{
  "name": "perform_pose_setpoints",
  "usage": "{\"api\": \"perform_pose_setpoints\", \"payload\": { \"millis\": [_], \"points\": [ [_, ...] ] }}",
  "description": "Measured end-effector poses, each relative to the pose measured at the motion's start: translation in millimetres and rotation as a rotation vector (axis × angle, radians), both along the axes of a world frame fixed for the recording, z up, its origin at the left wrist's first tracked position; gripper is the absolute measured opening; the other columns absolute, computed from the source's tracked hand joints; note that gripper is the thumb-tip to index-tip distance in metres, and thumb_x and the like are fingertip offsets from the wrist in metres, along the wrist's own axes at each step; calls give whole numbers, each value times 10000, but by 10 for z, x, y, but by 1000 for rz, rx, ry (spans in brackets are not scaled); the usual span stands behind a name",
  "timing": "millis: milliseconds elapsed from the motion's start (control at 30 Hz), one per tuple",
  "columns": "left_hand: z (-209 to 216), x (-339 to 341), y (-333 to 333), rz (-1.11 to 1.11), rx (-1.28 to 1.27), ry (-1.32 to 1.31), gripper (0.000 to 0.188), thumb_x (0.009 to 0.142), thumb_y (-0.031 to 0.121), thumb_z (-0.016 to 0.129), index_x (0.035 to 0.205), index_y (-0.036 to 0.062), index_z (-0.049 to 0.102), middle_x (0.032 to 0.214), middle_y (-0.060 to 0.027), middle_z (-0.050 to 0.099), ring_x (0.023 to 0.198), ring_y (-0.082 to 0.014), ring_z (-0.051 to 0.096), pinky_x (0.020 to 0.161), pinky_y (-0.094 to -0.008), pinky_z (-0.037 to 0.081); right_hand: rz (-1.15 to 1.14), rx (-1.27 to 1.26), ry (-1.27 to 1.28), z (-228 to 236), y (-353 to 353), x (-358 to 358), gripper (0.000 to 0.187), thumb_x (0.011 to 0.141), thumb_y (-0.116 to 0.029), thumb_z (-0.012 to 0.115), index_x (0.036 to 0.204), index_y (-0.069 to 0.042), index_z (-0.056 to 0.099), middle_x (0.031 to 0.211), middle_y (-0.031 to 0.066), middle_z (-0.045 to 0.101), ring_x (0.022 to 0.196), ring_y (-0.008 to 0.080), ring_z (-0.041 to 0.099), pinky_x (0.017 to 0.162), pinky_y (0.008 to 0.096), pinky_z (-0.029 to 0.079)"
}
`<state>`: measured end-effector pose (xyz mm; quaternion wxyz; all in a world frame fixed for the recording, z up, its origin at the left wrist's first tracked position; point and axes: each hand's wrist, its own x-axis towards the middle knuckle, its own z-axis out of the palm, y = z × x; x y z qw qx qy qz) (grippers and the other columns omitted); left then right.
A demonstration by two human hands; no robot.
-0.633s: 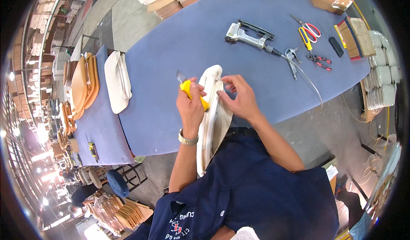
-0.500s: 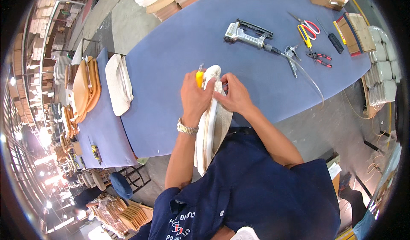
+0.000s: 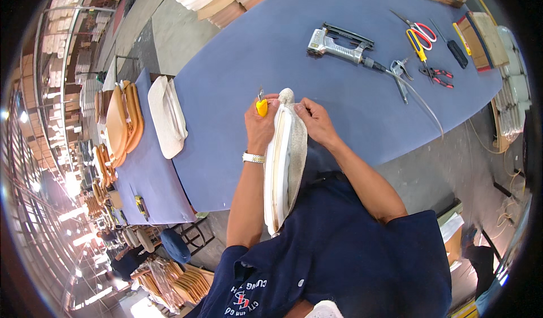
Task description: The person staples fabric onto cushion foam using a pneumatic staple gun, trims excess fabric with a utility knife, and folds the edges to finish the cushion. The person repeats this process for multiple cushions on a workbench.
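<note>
An off-white, fabric-covered seat pad point(image 3: 278, 171) stands on edge against my body, its layered side turned up and loose light-grey fabric point(image 3: 297, 143) opened along its right. My left hand point(image 3: 260, 127) grips the pad's upper left side near its far end. A small tool with a yellow handle and metal tip point(image 3: 261, 107) is also tucked in that hand; its exact kind is unclear. On the other side, my right hand point(image 3: 318, 124) pinches the fabric's edge near the same end, thumb toward the pad. The fingertips of both hands are partly hidden.
On the blue-covered table point(image 3: 237, 58) lie a pneumatic stapler point(image 3: 339, 46) with its hose, an air blow gun point(image 3: 400, 78), scissors point(image 3: 417, 38) and pliers point(image 3: 436, 75). Another off-white pad point(image 3: 167, 117) rests at left, beside tan seat pieces point(image 3: 123, 123). Boxes stand far right.
My right hand has drawn the fabric rightward, and the gap beside the pad's layered edge is wider. The yellow tool shows more plainly in my left hand. The whole view has shifted slightly.
</note>
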<state>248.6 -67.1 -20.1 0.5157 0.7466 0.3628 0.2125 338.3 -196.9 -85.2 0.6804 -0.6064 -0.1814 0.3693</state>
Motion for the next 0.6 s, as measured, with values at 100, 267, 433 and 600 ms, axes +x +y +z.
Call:
{"api": "perform_pose_setpoints", "payload": {
  "millis": [100,267,433,600],
  "points": [
    [-21,44,99,88,8,-11,210,964,182,731,1032,-14,761,948,-23,750,822,-85,620,763,-265,510,-30,9,-23,-59,227,4,338,1043,-285,582,857,-5,549,703,62,488,692,117,455,628,333,420],
    [14,328,532,251,31,-47,226,959,177,709,1038,-30,754,905,-39,752,807,-101,638,750,-288,520,-12,-24,-202,217,800,410,337,1055,-310,579,873,-27,572,744,27,545,713,123,491,650,330,438],
    [-95,670,701,386,90,41,238,959,194,705,1020,-32,748,878,-81,752,790,-135,654,750,-315,529,43,-264,-485,559,1142,657,433,994,-424,622,956,8,623,920,230,707,855,388,686,756,480,514],
    [87,561,796,274,123,168,321,970,283,709,1039,-30,726,865,-111,741,784,-192,666,767,-347,528,31,-160,-573,313,1211,590,352,1014,-333,603,924,8,604,867,235,684,831,452,656,728,477,498]
  ]
}}
